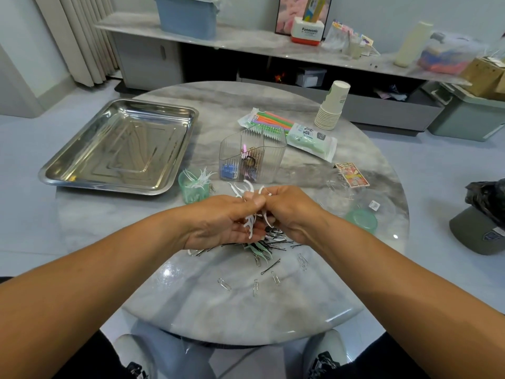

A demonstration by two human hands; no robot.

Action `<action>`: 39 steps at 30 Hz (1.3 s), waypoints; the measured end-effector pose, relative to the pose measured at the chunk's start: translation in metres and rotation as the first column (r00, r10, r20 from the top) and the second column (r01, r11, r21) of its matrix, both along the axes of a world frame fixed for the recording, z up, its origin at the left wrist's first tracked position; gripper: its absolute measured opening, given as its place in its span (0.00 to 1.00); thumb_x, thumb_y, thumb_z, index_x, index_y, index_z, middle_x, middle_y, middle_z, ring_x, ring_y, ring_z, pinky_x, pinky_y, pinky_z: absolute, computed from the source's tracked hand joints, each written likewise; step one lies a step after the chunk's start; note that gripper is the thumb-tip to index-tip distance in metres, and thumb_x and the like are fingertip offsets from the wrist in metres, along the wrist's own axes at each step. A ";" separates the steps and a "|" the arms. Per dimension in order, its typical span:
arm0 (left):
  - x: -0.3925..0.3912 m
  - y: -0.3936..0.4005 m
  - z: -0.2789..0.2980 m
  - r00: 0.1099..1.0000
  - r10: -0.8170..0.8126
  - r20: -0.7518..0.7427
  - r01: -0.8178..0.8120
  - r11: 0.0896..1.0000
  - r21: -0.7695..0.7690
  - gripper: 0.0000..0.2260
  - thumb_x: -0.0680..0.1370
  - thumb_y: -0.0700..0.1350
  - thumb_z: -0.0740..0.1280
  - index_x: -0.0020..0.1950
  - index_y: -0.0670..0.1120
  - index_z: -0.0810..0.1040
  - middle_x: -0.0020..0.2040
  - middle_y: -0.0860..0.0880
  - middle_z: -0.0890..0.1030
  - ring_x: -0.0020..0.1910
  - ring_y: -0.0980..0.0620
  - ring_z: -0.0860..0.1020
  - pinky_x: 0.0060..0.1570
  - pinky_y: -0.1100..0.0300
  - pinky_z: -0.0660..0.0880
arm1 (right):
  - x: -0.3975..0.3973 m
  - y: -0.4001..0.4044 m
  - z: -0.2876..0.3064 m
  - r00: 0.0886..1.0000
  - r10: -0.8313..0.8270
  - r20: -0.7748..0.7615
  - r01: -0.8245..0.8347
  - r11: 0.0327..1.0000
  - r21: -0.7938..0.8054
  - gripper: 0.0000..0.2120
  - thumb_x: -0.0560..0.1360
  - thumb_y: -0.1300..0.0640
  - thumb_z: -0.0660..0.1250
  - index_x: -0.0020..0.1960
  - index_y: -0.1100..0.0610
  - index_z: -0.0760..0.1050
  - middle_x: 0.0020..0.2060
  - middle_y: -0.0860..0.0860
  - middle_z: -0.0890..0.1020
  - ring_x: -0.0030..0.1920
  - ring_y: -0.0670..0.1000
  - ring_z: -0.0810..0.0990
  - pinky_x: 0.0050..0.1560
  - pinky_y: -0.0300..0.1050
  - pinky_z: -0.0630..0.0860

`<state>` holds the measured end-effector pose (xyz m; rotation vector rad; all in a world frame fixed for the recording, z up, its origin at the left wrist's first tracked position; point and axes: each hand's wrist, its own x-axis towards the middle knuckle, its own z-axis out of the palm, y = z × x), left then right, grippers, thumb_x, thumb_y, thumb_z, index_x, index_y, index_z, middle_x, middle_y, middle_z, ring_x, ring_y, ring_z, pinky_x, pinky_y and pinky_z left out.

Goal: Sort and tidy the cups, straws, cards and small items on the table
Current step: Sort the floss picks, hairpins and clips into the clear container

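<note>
My left hand [218, 218] and my right hand [291, 212] meet over the middle of the round marble table [191, 291], both gripping a bundle of white floss picks [252, 203]. Under the hands lies a pile of black hairpins, green picks and paper clips [266, 246]. Loose paper clips [255, 287] lie nearer me. A small green cup [191, 191] to the left holds more white picks. Behind the hands stands a clear ribbed organizer [251, 157] with small items inside.
A steel tray [120, 146] sits at the far left. A pack of coloured straws [289, 131], a stack of paper cups [332, 106], cards [352, 175], clear plastic cups [338, 198] and a green lid [362, 220] lie to the right. A cap [481, 233] rests beyond the table's right edge.
</note>
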<state>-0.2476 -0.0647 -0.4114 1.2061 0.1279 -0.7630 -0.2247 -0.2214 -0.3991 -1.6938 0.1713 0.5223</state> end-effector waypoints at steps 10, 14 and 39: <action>0.001 0.015 -0.001 1.000 0.001 0.002 -0.001 0.999 0.051 0.07 0.82 0.36 0.65 0.59 0.39 0.78 0.44 0.44 0.83 0.40 0.52 0.81 0.44 0.60 0.82 | -0.001 -0.002 0.027 0.979 0.144 -0.147 -0.125 0.983 0.131 0.17 0.84 0.54 0.62 0.60 0.69 0.76 0.48 0.62 0.82 0.45 0.57 0.85 0.48 0.47 0.85; 0.004 0.032 0.003 0.996 0.075 -0.042 -0.064 0.973 0.222 0.05 0.84 0.36 0.61 0.58 0.41 0.76 0.36 0.47 0.78 0.31 0.54 0.76 0.29 0.63 0.77 | -0.006 -0.018 0.014 0.934 0.344 0.094 -0.233 0.787 -0.572 0.10 0.73 0.51 0.78 0.48 0.57 0.82 0.40 0.54 0.85 0.35 0.50 0.85 0.42 0.48 0.83; -0.008 0.069 -0.031 0.917 -0.343 0.202 -0.126 0.231 0.965 0.11 0.68 0.52 0.80 0.41 0.49 0.81 0.34 0.53 0.83 0.36 0.54 0.80 0.37 0.59 0.74 | 0.003 -0.007 -0.009 0.878 0.441 0.183 -0.209 0.699 -0.684 0.09 0.74 0.54 0.78 0.51 0.53 0.82 0.41 0.44 0.81 0.43 0.46 0.78 0.38 0.35 0.70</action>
